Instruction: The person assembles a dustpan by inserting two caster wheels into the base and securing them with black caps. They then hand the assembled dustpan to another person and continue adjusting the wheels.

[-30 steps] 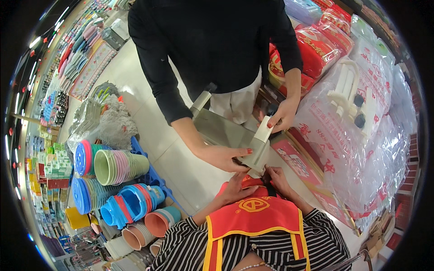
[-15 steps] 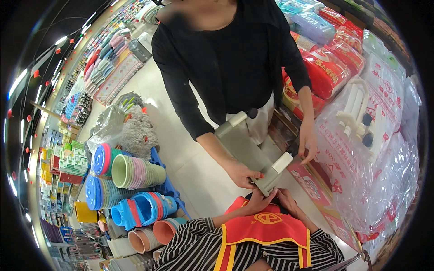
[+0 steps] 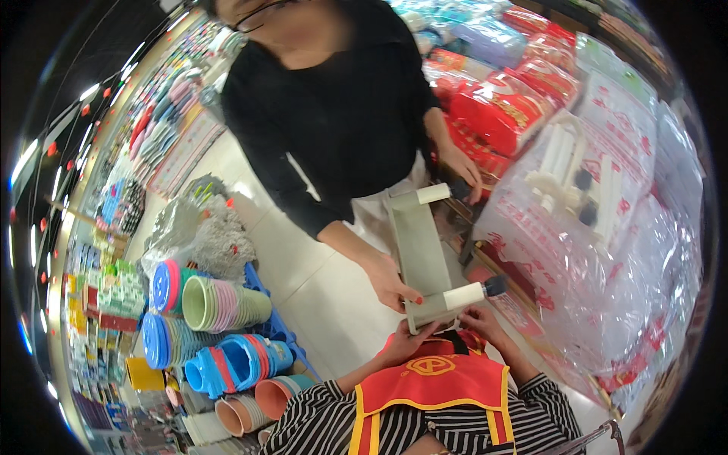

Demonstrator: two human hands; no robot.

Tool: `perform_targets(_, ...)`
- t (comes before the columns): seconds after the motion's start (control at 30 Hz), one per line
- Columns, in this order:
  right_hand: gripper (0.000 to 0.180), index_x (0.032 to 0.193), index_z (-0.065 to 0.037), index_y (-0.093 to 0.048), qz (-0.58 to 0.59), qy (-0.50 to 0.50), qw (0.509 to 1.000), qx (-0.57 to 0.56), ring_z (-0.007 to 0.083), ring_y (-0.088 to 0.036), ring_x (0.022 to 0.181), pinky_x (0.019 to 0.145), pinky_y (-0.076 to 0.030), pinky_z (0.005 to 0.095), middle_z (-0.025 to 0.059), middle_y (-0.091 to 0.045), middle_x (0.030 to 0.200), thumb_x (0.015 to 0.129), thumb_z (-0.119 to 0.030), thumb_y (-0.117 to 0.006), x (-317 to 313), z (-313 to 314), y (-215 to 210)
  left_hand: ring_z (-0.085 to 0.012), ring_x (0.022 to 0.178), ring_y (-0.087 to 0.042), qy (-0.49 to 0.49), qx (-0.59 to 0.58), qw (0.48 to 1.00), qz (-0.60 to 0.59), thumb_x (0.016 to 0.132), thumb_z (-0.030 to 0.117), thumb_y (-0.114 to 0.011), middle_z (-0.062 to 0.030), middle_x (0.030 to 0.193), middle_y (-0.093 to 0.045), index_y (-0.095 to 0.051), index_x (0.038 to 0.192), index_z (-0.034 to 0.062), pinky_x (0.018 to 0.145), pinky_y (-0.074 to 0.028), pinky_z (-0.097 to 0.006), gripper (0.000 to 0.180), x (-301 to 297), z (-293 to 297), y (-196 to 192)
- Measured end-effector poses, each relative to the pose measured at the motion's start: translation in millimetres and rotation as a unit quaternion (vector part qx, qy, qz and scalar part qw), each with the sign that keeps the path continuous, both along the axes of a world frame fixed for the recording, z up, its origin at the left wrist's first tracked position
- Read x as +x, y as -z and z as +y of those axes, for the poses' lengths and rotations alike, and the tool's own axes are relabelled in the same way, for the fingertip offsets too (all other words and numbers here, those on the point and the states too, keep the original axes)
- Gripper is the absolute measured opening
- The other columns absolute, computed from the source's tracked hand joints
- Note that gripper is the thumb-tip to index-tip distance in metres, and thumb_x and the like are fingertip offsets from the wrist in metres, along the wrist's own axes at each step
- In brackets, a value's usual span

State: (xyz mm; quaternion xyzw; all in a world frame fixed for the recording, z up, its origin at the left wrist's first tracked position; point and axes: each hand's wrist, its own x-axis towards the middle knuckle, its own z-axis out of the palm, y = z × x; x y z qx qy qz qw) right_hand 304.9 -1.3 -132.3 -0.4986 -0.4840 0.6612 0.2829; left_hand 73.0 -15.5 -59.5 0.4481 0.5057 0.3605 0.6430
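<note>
A grey-green plastic shelf tray (image 3: 425, 250), long and narrow, hangs tilted in front of me, with cream leg posts and black caster wheels at its ends. My left hand (image 3: 411, 343) is closed on its near lower edge; the tray's end partly hides the fingertips. Beside the near cream post (image 3: 461, 296), my right hand (image 3: 482, 324) has its fingers curled close to the tray's corner; what they grip, if anything, cannot be made out. Across from me, another person's hand (image 3: 393, 284) grasps the tray's near side. That person's other hand (image 3: 461, 168) is by the far caster.
Stacked plastic buckets (image 3: 227, 299) and blue baskets (image 3: 243, 360) stand on the left, below grey mop heads (image 3: 216, 239). On the right, clear plastic wrap (image 3: 607, 288) covers a pile holding more white posts with casters (image 3: 576, 178). Red packages (image 3: 504, 110) lie behind it.
The tray has swung more upright, and its near post with caster now points right. The other person's far hand has moved up and away. My hands stay near the tray's near end.
</note>
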Motion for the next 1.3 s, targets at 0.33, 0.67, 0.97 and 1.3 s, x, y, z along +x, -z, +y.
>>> perform_targets(0.33, 0.028, 0.089, -0.001, -0.064, 0.02, 0.055, 0.998, -0.031, 0.011, -0.06, 0.068, 0.06, -0.049, 0.0272, 0.0033, -0.063, 0.074, 0.09, -0.029, -0.061, -4.3, -16.2, 23.1, -0.0143, 0.102, -0.054, -0.241, -0.028, 0.97, 0.031, 0.093, 0.021, -0.059, -0.0079, 0.116, -0.059, -0.051, 0.124, 0.0011, 0.086, -0.044, -0.031, 0.038, -17.7, -21.0, -17.1)
perform_targets(0.67, 0.03, 0.094, 0.0, -0.065, -0.13, 0.156, 0.978, 0.055, 0.0181, -0.064, 0.075, 0.069, -0.051, 0.0325, 0.0102, -0.068, 0.085, 0.089, -0.029, -0.06, 5.4, -41.3, 96.6, -0.0215, 0.119, -0.047, -0.227, 0.046, 0.962, -0.143, 0.097, 0.03, -0.053, -0.0099, 0.132, -0.048, -0.039, 0.135, 0.0019, 0.101, -0.038, -0.039, 0.05, -41.1, -1.7, -42.4)
perform_targets(0.97, 0.049, 0.114, -0.002, -0.061, -0.211, 0.302, 0.93, 0.01, 0.024, -0.063, 0.095, 0.086, -0.047, 0.0344, 0.0159, -0.065, 0.104, 0.087, -0.043, -0.059, 38.6, -68.3, 151.3, -0.0252, 0.124, -0.045, -0.173, 0.059, 0.962, -0.205, 0.098, 0.037, -0.045, -0.0085, 0.136, -0.047, -0.041, 0.135, 0.005, 0.106, -0.034, -0.042, 0.049, -74.5, 33.7, -29.0)
perform_targets(1.3, 0.079, 0.142, -0.009, -0.035, 0.158, 0.338, 0.906, -0.198, 0.0234, -0.043, 0.126, 0.102, -0.034, 0.0417, 0.0135, -0.042, 0.141, 0.088, -0.067, -0.039, 46.5, -60.4, 151.3, -0.0257, 0.124, -0.046, -0.133, -0.008, 0.888, -0.44, 0.095, 0.038, -0.053, -0.0083, 0.136, -0.048, -0.045, 0.133, 0.0077, 0.107, -0.034, -0.045, 0.049, -98.5, 59.8, -10.1)
